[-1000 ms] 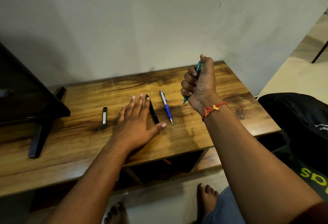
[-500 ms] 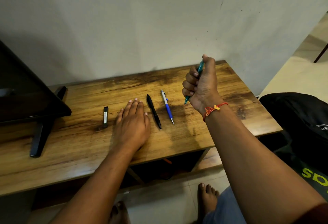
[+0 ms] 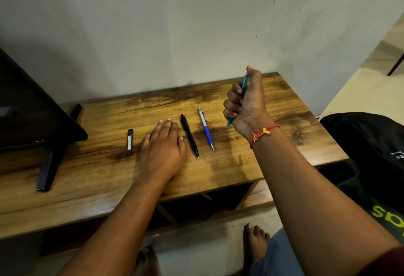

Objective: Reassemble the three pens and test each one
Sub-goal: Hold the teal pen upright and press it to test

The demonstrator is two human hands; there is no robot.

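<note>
My right hand (image 3: 246, 103) is curled in a fist round a teal pen (image 3: 244, 83), held upright above the wooden table (image 3: 240, 166), thumb on the pen's top end, tip pointing down. A black pen (image 3: 189, 135) and a blue-and-silver pen (image 3: 206, 129) lie side by side on the table, tips toward me. My left hand (image 3: 162, 148) rests flat on the table just left of the black pen, fingers straight, not touching it.
A small black rectangular case (image 3: 130, 142) lies left of my left hand. A black monitor on a stand (image 3: 50, 162) fills the table's left end. A black bag (image 3: 367, 144) sits off the right edge. Bare feet show below the table front.
My left hand has drawn its thumb in and slid left, away from the black pen, which now lies fully uncovered. My right hand still holds the teal pen upright in much the same place.
</note>
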